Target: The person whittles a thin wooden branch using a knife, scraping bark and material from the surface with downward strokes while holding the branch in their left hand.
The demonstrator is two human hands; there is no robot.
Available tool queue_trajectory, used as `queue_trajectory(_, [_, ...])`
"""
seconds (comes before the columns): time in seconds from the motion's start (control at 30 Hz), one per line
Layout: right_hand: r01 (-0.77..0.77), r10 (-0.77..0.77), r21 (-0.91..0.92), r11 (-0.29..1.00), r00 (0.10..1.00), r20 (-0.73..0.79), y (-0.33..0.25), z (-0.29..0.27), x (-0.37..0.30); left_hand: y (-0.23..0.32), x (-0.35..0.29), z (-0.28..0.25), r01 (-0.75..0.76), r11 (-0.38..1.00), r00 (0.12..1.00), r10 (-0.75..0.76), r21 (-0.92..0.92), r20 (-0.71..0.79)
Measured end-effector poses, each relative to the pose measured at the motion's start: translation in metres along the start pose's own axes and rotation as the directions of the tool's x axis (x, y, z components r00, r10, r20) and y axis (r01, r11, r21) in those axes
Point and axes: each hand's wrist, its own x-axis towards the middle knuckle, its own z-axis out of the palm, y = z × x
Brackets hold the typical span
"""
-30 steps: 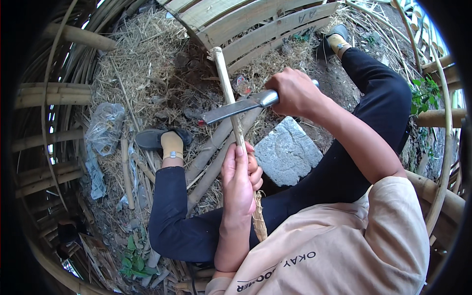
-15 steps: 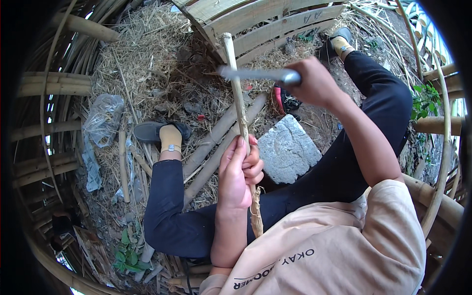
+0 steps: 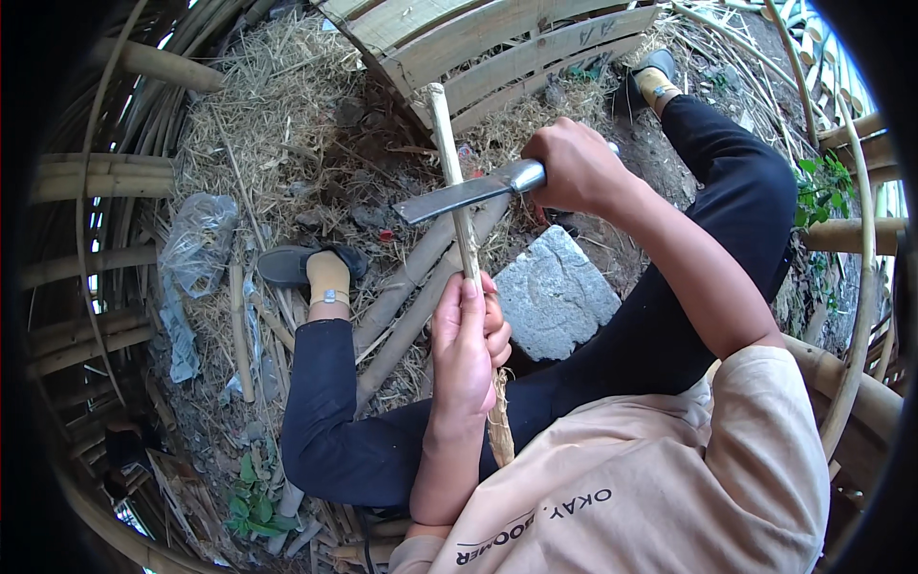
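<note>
My left hand (image 3: 466, 349) is wrapped round the middle of a pale wooden stick (image 3: 443, 139). The stick stands slightly tilted, its bare upper end pointing away from me and its ragged, bark-covered lower end near my lap. In my right hand (image 3: 580, 170) is a knife (image 3: 449, 199) with a broad, square-ended metal blade and a rounded metal collar. Its blade crosses the stick above my left hand and seems to lie against it, with the tip reaching past to the left.
A rough grey stone block (image 3: 557, 292) sits between my legs. Bamboo poles (image 3: 406, 311) lie on the straw-covered ground. A slatted wooden crate (image 3: 478, 57) stands ahead, a clear plastic bag (image 3: 199, 244) at the left. Bamboo framing (image 3: 105, 179) closes in the sides.
The knife, blurred before, has come down the stick toward my left hand, its blade now tilted lower at the left. My left hand still holds the stick in nearly the same place.
</note>
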Motion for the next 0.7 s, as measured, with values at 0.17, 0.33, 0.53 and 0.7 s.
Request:
queue_trajectory(0.17, [-0.233,0.219,-0.018,0.972,0.935,-0.279,0.055,-0.008,0.026,0.001,-0.007,0.007,0.025,0.999,0.995,-0.020,-0.048,0.096])
queue_trajectory(0.33, [-0.068,0.063,-0.001,0.998,0.933,-0.354,0.048,-0.016,0.012,0.006,0.001,0.004,-0.044,0.999,0.992,0.044,0.002,0.120])
queue_trajectory(0.53, [0.089,-0.087,0.074,0.993,0.996,-0.026,0.002,0.002,-0.007,0.003,0.012,-0.015,0.071,0.988,0.991,-0.055,-0.137,0.119])
queue_trajectory(0.7, [0.081,-0.087,0.162,0.983,0.996,0.029,-0.006,0.008,-0.009,0.006,0.013,-0.020,0.157,0.956,0.972,-0.106,-0.246,0.211])
